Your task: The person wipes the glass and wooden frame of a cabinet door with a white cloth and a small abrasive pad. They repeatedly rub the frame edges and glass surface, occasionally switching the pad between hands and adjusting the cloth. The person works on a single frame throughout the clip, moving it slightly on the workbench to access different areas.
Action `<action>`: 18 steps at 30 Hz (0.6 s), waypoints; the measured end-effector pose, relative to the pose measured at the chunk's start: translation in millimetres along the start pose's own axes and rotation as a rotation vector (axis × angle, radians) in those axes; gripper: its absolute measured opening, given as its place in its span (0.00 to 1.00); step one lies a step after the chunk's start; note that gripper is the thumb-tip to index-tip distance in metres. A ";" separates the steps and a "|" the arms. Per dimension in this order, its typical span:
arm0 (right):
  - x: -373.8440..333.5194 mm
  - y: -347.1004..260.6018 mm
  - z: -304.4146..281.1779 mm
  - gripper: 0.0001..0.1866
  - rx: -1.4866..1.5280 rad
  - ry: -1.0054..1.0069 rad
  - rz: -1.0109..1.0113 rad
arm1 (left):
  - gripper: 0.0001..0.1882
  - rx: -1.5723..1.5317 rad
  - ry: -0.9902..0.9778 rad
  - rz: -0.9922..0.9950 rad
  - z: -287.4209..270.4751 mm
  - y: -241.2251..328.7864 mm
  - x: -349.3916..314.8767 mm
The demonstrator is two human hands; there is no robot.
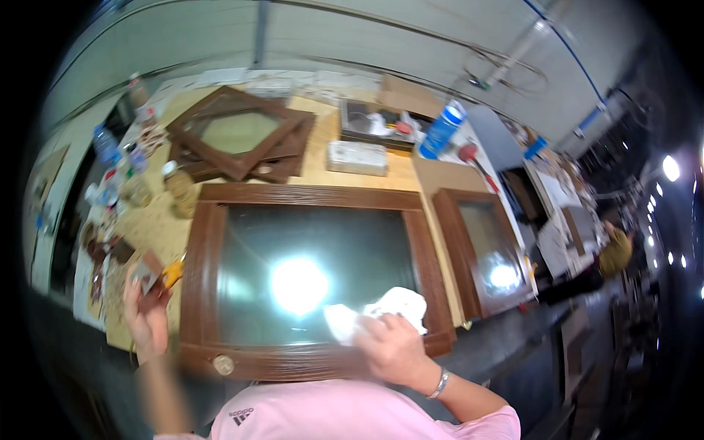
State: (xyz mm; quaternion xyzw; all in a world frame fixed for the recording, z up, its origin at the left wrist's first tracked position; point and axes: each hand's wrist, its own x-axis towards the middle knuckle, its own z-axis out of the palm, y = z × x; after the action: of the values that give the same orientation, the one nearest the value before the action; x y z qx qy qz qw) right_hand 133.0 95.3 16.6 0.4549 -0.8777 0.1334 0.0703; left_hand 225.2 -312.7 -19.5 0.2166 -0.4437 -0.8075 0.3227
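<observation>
In front of me lies a brown wood-grain framed glass panel (207,275), with a bright lamp reflected in its glass. My right hand (394,348) is closed on a crumpled white cloth (402,304), which rests on the glass near the frame's lower right corner. Left of the panel, my left hand (149,315) grips a small flat grey-brown block (147,271) between thumb and fingers. Just beside that block is a yellow object (173,274) whose kind I cannot make out. A round disc (223,364) sits on the panel's near frame edge.
More brown frames (242,158) are stacked at the back left, near several bottles (180,187). A white block (357,158), an open box (352,132) and a blue spray can (442,130) stand behind the panel. A narrower framed panel (458,249) lies right. Another person (614,253) is farther right.
</observation>
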 end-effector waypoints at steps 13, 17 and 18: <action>-22.7 -1.4 8.8 0.22 -0.009 0.001 -0.078 | 0.22 0.136 -0.331 -0.047 35.7 -3.2 -5.7; -31.0 1.7 22.0 0.16 -0.051 0.086 -0.144 | 0.24 0.140 -0.302 0.022 51.8 6.1 -8.1; -30.5 2.8 21.1 0.16 -0.040 0.087 -0.145 | 0.23 0.142 -0.281 0.030 55.4 7.1 -11.0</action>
State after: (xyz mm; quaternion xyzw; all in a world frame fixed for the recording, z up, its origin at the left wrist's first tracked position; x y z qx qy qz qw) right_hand 148.3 114.4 -11.5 0.5096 -0.8411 0.1297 0.1269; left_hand 199.9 -275.8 15.6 0.1171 -0.5437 -0.7915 0.2533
